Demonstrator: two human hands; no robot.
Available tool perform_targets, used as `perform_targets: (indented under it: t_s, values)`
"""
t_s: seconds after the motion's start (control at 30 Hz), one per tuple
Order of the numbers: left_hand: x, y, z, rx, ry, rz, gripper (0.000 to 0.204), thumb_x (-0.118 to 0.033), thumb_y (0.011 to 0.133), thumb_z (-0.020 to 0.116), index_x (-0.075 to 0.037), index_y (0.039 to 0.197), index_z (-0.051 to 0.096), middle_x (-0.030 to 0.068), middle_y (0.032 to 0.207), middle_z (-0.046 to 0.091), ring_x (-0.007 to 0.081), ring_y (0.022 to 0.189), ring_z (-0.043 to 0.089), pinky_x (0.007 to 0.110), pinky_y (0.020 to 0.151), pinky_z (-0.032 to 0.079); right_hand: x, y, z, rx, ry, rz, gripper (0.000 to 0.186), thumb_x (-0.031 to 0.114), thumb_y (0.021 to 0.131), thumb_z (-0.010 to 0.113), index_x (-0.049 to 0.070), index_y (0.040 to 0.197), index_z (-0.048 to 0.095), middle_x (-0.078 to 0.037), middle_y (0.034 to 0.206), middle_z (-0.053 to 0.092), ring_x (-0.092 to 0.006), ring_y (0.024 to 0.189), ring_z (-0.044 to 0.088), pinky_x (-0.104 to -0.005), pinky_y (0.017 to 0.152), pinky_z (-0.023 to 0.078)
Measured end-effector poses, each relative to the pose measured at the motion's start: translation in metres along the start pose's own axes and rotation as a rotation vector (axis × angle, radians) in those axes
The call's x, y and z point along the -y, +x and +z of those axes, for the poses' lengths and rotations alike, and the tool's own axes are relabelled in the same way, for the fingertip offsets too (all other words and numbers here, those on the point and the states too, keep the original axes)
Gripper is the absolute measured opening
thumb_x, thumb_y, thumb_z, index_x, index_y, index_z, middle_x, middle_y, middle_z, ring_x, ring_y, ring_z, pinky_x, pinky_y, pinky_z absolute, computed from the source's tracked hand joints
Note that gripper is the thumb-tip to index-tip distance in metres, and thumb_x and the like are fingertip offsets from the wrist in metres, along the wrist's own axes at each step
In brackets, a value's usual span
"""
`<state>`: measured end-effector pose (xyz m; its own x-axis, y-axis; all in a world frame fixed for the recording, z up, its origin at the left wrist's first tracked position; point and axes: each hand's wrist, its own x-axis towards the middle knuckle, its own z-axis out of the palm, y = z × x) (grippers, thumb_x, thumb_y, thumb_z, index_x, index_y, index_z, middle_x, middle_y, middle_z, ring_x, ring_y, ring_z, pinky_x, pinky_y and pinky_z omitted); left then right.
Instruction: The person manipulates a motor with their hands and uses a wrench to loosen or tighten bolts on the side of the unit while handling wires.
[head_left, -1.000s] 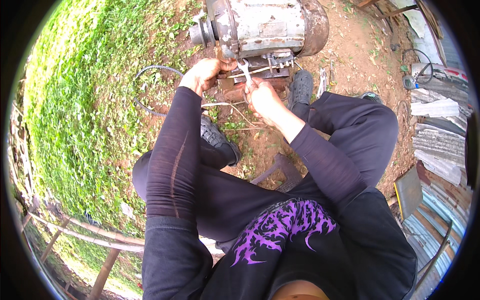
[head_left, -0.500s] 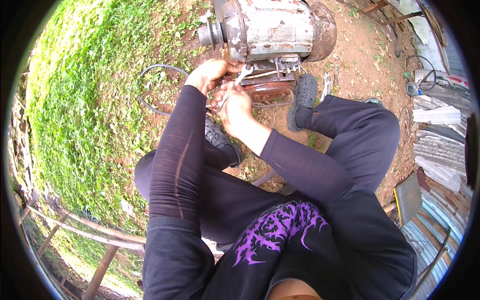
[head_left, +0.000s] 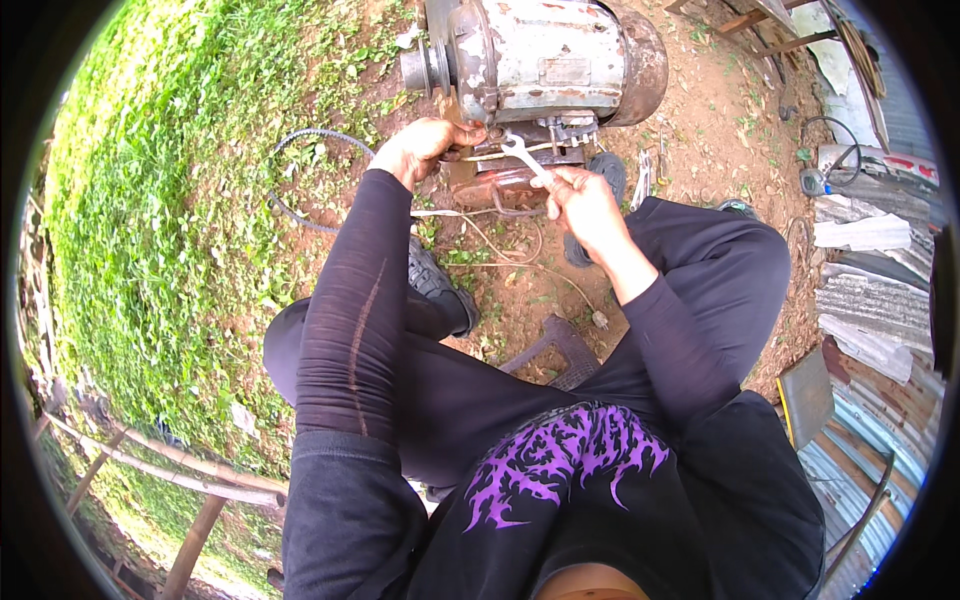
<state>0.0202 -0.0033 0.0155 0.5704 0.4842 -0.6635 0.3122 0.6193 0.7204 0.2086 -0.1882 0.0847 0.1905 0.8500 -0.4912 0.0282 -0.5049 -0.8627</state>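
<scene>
A worn electric motor point(head_left: 555, 65) with peeling pale paint lies ahead of me on a rusty metal base point(head_left: 495, 188). My left hand point(head_left: 425, 145) reaches to the motor's lower left corner, fingers pinched together against the mounting foot; whatever they grip is too small to make out. My right hand point(head_left: 590, 212) is closed round the lower part of a wrench point(head_left: 525, 155). The wrench's open jaw points up and left, close to the motor's foot and right of my left fingertips. A grooved pulley point(head_left: 427, 70) sits on the motor's left end.
A black belt point(head_left: 283, 205) loops on the ground to the left. A thin cord point(head_left: 520, 262) with a plug point(head_left: 600, 320) trails between my feet. More tools point(head_left: 643, 178) lie beside my right shoe point(head_left: 608, 180). Corrugated sheets point(head_left: 870, 290) are stacked at the right, grass at the left.
My right hand has moved right, away from my left hand, with the wrench, whose jaw has shifted right and slightly down. My left hand stays at the motor's corner.
</scene>
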Motion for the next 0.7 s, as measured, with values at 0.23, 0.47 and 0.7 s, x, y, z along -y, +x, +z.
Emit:
perform_targets:
  t_s: [0.23,0.47,0.7]
  values:
    - [-0.005,-0.005,0.006,-0.017,-0.049,-0.028,0.024,-0.013,0.087,0.068,-0.004,0.109,0.07,-0.0022,0.105,0.069,0.0085,0.085,0.05,0.023,0.072,0.036,0.018,0.021,-0.015,0.064,0.018,0.111,0.024,0.018,0.099,0.051,0.001,0.101,0.068,0.007,0.06,0.043,-0.0027,0.046,0.031,-0.021,0.041,0.023]
    - [-0.002,-0.005,0.006,-0.018,-0.066,-0.011,0.027,-0.017,0.084,0.072,-0.004,0.108,0.072,-0.001,0.1,0.068,0.0133,0.082,0.048,0.024,0.075,0.036,0.02,0.042,-0.028,0.155,0.118,0.253,0.022,0.02,0.097,0.054,0.003,0.099,0.067,0.008,0.058,0.041,-0.0028,0.041,0.03,-0.0205,0.036,0.024]
    - [0.001,-0.001,0.003,0.001,-0.067,-0.024,0.021,-0.019,0.084,0.072,-0.007,0.102,0.073,-0.0029,0.093,0.066,0.0091,0.07,0.038,0.025,0.063,0.03,-0.013,0.022,0.035,0.118,0.589,0.247,0.023,0.019,0.101,0.047,0.004,0.092,0.062,0.005,0.055,0.04,-0.005,0.037,0.031,-0.0246,0.032,0.022]
